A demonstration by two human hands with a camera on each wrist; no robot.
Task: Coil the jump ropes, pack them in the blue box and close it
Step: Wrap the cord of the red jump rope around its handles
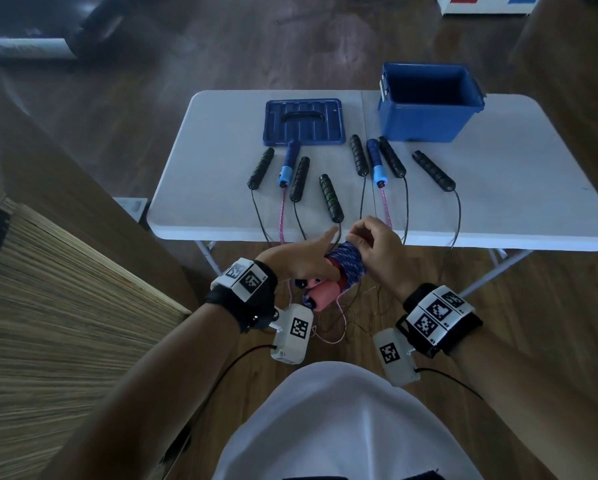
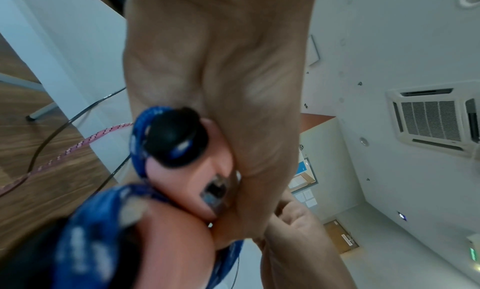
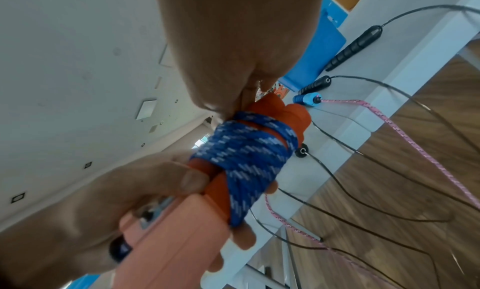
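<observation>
In front of the table's near edge my left hand [image 1: 301, 259] grips the two pink handles [image 1: 320, 299] of a jump rope, index finger pointing forward. Blue-and-white rope [image 1: 347, 263] is wound tightly round those handles. My right hand [image 1: 377, 251] pinches the rope at the far end of the coil. The right wrist view shows the coil [image 3: 246, 156] with my left thumb [image 3: 192, 180] beside it and the pink handles [image 3: 176, 242] below. The open blue box [image 1: 418, 123] stands at the table's back right, its lid [image 1: 304, 123] flat to the left.
Several more jump ropes lie on the white table [image 1: 498, 188]: black-handled ones [image 1: 331, 197] and a blue-handled pair [image 1: 375, 162] with pink rope. Their cords hang over the front edge to the wooden floor. A wooden cabinet stands at my left.
</observation>
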